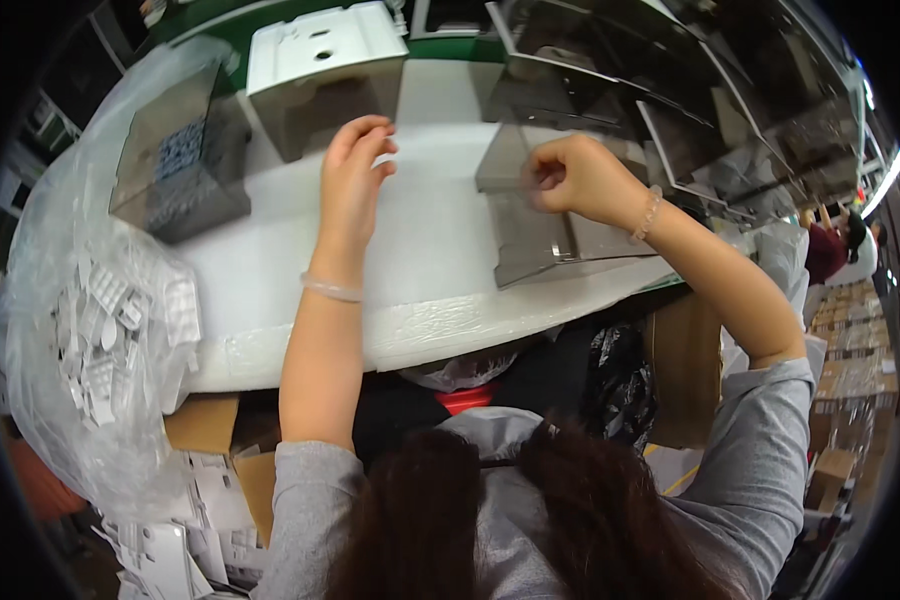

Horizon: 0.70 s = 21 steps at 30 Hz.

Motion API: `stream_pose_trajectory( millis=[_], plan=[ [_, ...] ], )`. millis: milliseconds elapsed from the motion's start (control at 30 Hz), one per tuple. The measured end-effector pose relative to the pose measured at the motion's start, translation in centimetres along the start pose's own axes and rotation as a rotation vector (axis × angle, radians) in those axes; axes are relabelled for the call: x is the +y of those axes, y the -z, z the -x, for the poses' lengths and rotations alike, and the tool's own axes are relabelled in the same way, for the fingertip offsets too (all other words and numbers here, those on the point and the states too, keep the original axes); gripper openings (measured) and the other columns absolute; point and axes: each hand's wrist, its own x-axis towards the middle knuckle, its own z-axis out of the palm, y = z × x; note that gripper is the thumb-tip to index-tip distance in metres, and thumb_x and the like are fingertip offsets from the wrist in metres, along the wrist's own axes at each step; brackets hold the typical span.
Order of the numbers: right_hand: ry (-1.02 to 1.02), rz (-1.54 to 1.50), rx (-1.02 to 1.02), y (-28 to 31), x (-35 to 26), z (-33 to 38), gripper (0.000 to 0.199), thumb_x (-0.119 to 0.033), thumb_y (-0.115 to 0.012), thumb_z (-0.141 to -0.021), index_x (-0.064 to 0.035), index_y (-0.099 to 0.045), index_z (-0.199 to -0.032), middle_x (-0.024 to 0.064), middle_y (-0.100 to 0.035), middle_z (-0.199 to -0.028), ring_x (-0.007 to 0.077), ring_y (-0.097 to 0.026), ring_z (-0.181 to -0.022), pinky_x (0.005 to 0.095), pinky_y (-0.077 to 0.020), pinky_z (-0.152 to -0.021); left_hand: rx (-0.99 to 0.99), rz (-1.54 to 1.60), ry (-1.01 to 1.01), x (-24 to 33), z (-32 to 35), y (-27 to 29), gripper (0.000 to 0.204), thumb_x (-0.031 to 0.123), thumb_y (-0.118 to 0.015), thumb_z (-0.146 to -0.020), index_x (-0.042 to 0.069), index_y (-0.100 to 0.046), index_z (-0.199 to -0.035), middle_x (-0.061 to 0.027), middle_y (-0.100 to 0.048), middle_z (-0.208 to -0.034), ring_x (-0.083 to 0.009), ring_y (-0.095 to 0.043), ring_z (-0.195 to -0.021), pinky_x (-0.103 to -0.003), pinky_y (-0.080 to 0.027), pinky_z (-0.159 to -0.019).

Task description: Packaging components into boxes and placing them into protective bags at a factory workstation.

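My left hand is raised over the white padded table top, its fingers loosely bent and apart with nothing between them. It is nearest to a smoky see-through box topped by a white plastic panel. Farther right, my right hand has its fingers curled into a pinch, slightly blurred. Whatever is in that pinch, if anything, is hidden. Just below and beside it stands a smoky clear plastic cover; whether the fingers touch it, I cannot tell.
At the left, a smoky clear bin contains small blue-grey pieces. A large clear bag bulges with white plastic parts. Several smoky covers are stacked at the right. Cardboard boxes stand below the table edge.
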Motion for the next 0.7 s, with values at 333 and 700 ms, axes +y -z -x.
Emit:
stream_pose_trajectory(
  millis=[333,700],
  plan=[
    [-0.045,0.195,-0.114,-1.1,1.6,1.1,0.015,-0.004,-0.069,-0.07,0.0007,-0.066,-0.084,0.0091,-0.067,-0.08,0.0176,-0.063,-0.074,0.0284,-0.0503,-0.071,0.052,-0.013,0.062,0.5,1.1,-2.1,0.021,0.003,-0.05,-0.082,0.004,-0.059,-0.102,-0.0026,-0.06,-0.098,-0.0094,-0.053,-0.084,-0.023,-0.043,-0.07],
    [0.05,0.151,-0.06,-1.4,1.1,1.8,0.009,-0.002,-0.068,-0.071,0.0015,-0.062,-0.076,0.0097,-0.062,-0.074,0.0174,-0.058,-0.067,0.0307,-0.0457,-0.063,0.113,0.037,0.029,0.4,1.2,-2.9,0.026,-0.003,-0.046,-0.079,0.002,-0.059,-0.101,-0.0037,-0.06,-0.096,-0.0093,-0.052,-0.08,-0.023,-0.043,-0.068]
  ],
)
